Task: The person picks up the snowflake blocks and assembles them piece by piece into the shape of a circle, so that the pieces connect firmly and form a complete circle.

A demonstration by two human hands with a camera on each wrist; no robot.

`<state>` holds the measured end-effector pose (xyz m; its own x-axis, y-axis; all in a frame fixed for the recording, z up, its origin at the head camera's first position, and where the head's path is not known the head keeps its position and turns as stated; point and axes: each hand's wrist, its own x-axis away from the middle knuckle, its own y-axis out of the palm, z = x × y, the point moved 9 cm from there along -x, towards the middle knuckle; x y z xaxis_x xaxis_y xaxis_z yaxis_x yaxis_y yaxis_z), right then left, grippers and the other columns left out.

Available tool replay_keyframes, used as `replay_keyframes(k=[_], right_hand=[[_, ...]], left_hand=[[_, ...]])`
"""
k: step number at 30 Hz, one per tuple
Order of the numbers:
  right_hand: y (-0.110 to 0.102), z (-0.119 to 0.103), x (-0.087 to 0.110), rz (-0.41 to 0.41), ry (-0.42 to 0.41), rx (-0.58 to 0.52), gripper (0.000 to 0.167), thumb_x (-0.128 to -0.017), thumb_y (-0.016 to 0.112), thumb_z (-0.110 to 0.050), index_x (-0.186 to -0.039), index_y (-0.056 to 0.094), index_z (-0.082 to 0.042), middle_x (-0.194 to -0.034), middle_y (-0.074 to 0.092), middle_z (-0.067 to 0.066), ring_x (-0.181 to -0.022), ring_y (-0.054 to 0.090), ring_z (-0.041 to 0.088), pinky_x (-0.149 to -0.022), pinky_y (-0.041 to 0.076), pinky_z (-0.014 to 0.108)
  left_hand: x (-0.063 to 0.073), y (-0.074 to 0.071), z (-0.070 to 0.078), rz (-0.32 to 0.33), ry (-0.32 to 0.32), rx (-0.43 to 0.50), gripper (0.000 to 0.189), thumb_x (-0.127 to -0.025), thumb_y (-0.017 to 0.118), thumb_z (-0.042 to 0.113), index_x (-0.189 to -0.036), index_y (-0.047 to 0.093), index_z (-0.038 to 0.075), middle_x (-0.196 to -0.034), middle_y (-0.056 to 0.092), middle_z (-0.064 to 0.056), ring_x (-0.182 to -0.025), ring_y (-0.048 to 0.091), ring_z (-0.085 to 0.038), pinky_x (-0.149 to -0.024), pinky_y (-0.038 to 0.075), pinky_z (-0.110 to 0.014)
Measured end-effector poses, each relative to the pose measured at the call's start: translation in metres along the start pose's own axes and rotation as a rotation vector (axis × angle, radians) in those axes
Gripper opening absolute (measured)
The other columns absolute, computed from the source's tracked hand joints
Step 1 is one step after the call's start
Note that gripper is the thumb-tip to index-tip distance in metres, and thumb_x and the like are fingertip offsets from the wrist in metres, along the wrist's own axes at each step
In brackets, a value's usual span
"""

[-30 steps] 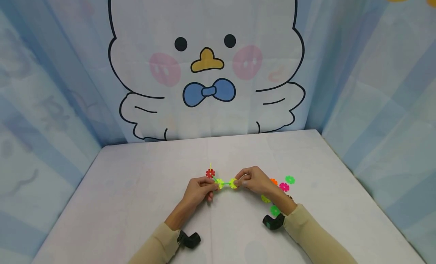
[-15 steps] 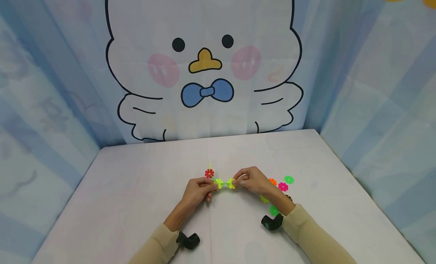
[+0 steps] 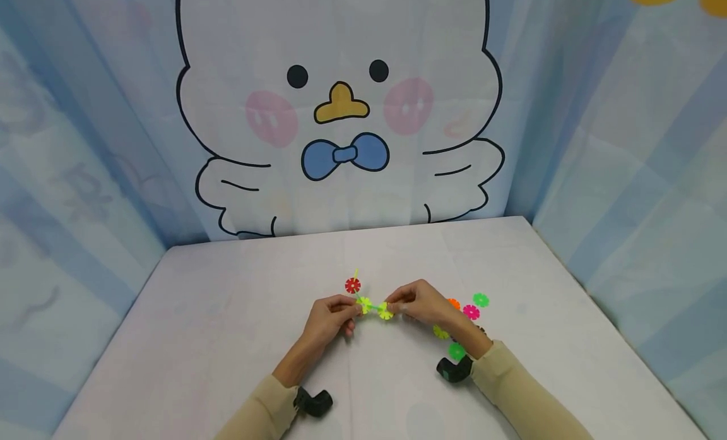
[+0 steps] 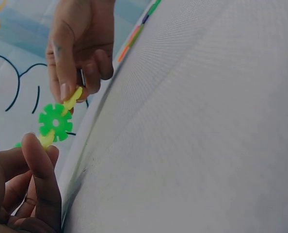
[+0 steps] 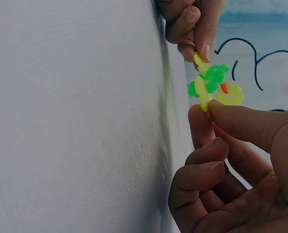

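A chain of notched plastic snowflake discs hangs between both hands above the table. My left hand [image 3: 331, 318] pinches a yellow disc [image 3: 365, 305] between thumb and fingers. With thumb and forefinger, my right hand [image 5: 241, 160] grips the yellow disc [image 5: 202, 93] at the chain's other end. Edge-on between these two sits a green disc [image 4: 56, 123], its slots joined to both. Beyond the left hand, a red disc [image 3: 353, 285] and a thin yellow piece [image 3: 356, 273] extend the chain away from me. Fingers hide parts of the held discs.
Loose discs lie on the white table [image 3: 238, 339] beside the right forearm, among them an orange one [image 3: 454, 303], a pink one [image 3: 471, 312] and a green one [image 3: 481, 300]. Some are partly under the arm. A printed curtain [image 3: 352, 194] stands behind the table.
The chain has tilted slightly: its red end has swung up and to the right, and the right-hand yellow disc sits a little lower. Both hands keep their hold.
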<state>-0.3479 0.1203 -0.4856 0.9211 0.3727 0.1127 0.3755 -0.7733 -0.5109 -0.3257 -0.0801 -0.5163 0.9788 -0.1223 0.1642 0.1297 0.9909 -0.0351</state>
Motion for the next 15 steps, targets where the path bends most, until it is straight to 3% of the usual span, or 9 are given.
replay_keyframes(k=[9, 15], right_hand=[[0.002, -0.004, 0.000, 0.002, -0.022, -0.033, 0.016, -0.092, 0.079, -0.016, -0.101, 0.082, -0.003, -0.087, 0.081, 0.009, -0.067, 0.054, 0.012, -0.062, 0.043, 0.023], [0.006, -0.006, 0.002, 0.025, -0.012, -0.063, 0.017, -0.094, 0.078, -0.017, -0.103, 0.081, -0.002, -0.086, 0.082, 0.010, -0.060, 0.053, 0.008, -0.058, 0.043, 0.022]], left_hand=[[0.000, 0.001, -0.002, 0.019, 0.008, -0.005, 0.029, -0.099, 0.076, 0.018, -0.117, 0.073, -0.004, -0.089, 0.078, -0.007, -0.055, 0.060, -0.007, -0.052, 0.054, -0.022], [0.002, 0.010, 0.000, -0.071, 0.048, -0.100, 0.027, -0.098, 0.077, 0.021, -0.110, 0.078, -0.003, -0.089, 0.080, -0.009, -0.053, 0.060, -0.007, -0.051, 0.054, -0.022]])
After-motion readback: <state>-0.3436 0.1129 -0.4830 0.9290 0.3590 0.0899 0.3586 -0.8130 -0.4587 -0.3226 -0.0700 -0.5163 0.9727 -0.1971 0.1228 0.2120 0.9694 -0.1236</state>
